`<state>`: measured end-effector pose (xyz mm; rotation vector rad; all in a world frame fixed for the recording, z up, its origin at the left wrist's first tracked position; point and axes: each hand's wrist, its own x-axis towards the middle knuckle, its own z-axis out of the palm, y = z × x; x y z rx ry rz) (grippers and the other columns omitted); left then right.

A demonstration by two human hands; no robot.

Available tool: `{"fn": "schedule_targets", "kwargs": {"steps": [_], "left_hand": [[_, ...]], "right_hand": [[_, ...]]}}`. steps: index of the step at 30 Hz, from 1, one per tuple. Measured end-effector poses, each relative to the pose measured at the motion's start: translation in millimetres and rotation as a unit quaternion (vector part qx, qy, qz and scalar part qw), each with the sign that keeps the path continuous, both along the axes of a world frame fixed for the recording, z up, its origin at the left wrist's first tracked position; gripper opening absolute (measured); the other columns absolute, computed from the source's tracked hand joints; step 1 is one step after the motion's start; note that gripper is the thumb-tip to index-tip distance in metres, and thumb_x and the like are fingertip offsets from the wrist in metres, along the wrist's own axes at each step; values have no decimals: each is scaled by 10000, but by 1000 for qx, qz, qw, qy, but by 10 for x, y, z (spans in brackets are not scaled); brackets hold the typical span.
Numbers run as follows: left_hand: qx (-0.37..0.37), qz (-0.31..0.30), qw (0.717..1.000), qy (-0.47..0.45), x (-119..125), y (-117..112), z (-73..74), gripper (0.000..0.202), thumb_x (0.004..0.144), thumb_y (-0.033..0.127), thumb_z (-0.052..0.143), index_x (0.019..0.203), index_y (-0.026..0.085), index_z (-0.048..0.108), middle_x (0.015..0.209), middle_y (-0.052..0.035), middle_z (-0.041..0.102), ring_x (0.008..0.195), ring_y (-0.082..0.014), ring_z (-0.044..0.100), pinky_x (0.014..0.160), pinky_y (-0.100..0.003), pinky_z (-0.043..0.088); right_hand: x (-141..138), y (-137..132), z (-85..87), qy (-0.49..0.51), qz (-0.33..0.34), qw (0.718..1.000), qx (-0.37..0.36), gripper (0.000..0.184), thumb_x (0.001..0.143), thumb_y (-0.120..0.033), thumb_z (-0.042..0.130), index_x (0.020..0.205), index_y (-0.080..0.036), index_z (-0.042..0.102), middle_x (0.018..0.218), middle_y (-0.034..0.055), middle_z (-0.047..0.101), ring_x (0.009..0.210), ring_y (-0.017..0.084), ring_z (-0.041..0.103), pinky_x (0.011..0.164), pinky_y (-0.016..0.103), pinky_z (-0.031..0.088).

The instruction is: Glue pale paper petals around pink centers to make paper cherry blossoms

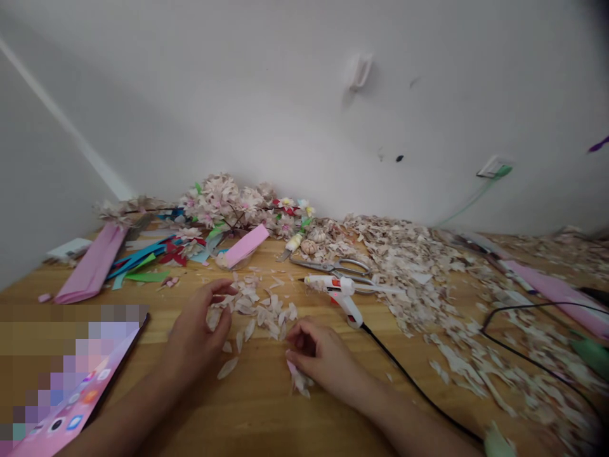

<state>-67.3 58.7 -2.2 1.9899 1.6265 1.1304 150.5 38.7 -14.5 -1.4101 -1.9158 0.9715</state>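
Observation:
Over the left side of a loose heap of pale, papery petals [273, 317] is my left hand [197, 333]. Its fingers are curled and the thumb stands apart, with nothing visible between them. My right hand [328, 358] is closed in a pinch at the near right side of the heap. From under its thumb hangs a small pale petal piece with a pink part [299, 379]; the pinching fingertips partly hide it. Beyond that hand, a white hot glue gun [345, 295] lies on its side, nozzle pointing left.
Metal scissors [352, 266] lie behind the glue gun, whose black cable [404, 368] runs toward the near right. Many loose petals [419, 273] cover the right side. Finished blossoms [223, 200] and pink paper [92, 263] lie back left; a phone or tablet [102, 381] is near left.

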Motion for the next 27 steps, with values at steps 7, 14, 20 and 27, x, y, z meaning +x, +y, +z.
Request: {"fn": "schedule_targets", "kwargs": {"steps": [7,14,20,27], "left_hand": [[4,-69,987,145,-143,45,50,305,818,246,433,1122,256,425,941,-26,666,840,-193,644,653,-307,501],[15,-40,983,179,-174,39,100,226,822,271,425,1040,267,486,810,14,683,730,-183,661,600,-276,477],[-7,-13,987,160,-253,78,64,244,827,291,429,1064,255,470,885,-4,681,802,-196,660,577,-261,478],[-13,-18,992,121,-304,117,41,247,817,316,439,1041,244,513,885,-23,689,817,-205,656,584,-274,498]], "right_hand": [[86,-1,175,-2,12,1000,7,66,693,-146,627,738,-194,620,673,-13,598,605,134,536,521,221,396],[327,32,252,31,112,992,-46,218,868,-321,460,835,-245,661,703,-2,669,612,142,602,564,250,462],[308,33,233,148,115,965,-183,554,865,-580,267,909,-192,660,758,49,706,590,130,630,551,239,479],[374,61,257,185,169,941,-226,850,763,-733,69,988,-176,670,909,101,697,698,158,634,551,234,449]]}}
